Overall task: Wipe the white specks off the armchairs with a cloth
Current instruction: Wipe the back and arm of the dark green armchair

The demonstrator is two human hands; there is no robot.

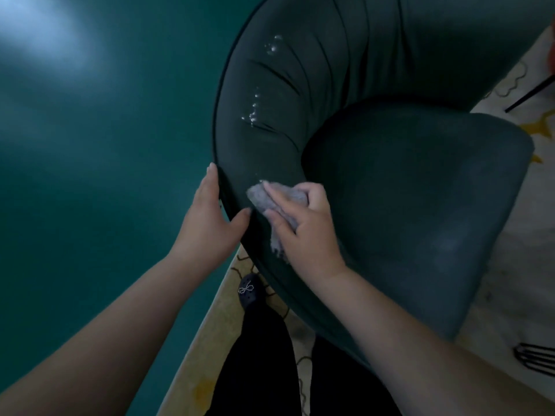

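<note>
A dark green armchair point(405, 190) with a curved padded back fills the middle and right. White specks point(253, 114) run in a line down the inner back, and another cluster of specks point(274, 45) lies higher up. My right hand point(303, 226) presses a grey cloth point(271, 199) against the lower inner back, just below the specks. My left hand point(210, 217) grips the outer edge of the backrest beside it, fingers behind the rim and thumb on the front.
A teal wall or floor surface point(90, 145) spreads to the left. A pale patterned rug point(510, 265) lies under the chair. My dark-trousered legs and a slipper point(250, 291) are below. Black metal legs point(534, 355) show at the right edge.
</note>
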